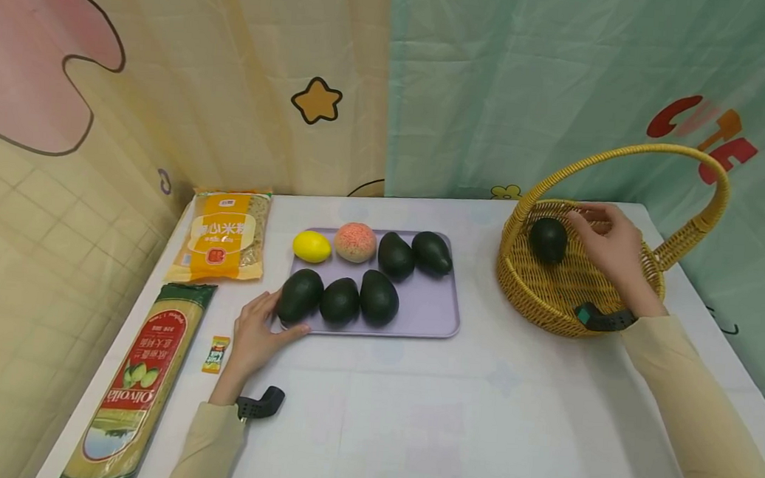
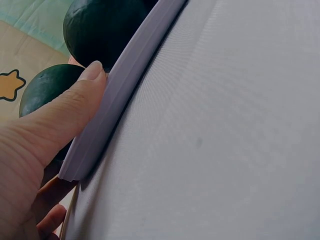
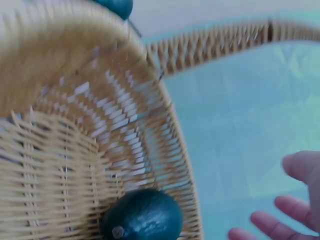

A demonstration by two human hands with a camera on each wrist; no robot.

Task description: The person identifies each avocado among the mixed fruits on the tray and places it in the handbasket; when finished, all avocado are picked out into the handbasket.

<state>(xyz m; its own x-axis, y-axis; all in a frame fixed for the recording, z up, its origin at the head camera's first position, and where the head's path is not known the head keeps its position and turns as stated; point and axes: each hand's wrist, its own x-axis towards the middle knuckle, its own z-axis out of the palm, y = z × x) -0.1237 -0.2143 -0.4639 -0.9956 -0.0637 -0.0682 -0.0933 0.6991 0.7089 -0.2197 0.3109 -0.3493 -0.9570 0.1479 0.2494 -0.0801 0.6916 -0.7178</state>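
My right hand (image 1: pixel 611 244) hovered loose-fingered and empty just beside the avocado (image 1: pixel 548 239) lying in the basket (image 1: pixel 538 294), while my left hand (image 1: pixel 257 334) pinched the tray (image 1: pixel 427 312) corner, steadying it.

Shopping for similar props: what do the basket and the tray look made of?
Basket: woven wicker or rattan by the look, yellow-tan, with visible interlaced strands and a wrapped handle. Tray: probably plastic, smooth matte lilac, with a moulded rounded rim.
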